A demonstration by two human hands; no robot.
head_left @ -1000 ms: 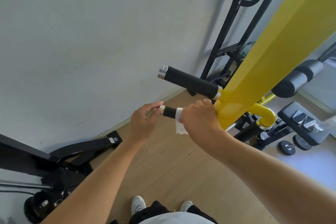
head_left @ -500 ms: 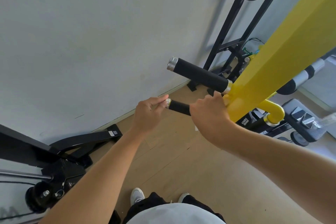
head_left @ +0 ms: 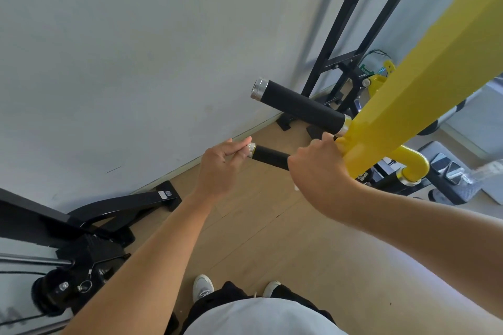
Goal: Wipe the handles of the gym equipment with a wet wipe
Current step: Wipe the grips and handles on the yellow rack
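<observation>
Lower handle (head_left: 270, 157) is being worked, at the near end of the yellow arm (head_left: 424, 95). Right hand (head_left: 321, 171) is wrapped closed around that handle at its inner end, hard against the yellow arm; the wet wipe (head_left: 296, 187) is almost entirely hidden inside the fist, only a small white scrap is seen under the hand, so its contact with the grip is inferred, not seen. Left hand (head_left: 220, 168) is set at the outer end, farthest from the yellow arm, fingertips pinched on the silver end cap (head_left: 251, 150), apparently to steady it. Black foam between the two hands is exposed; whether it has been wiped cannot be told, no wet sheen is visible. Upper handle (head_left: 299, 107), mounted just above on the same yellow arm, is untouched by either hand and no wipe is near it. A further black grip (head_left: 386, 181) is seen beyond the yellow arm on a curved yellow tube, also unattended. Judgement: task partway, one handle in progress at its root, at least the upper one and possibly the far grip left. Progress on the lower handle cannot be confirmed.
</observation>
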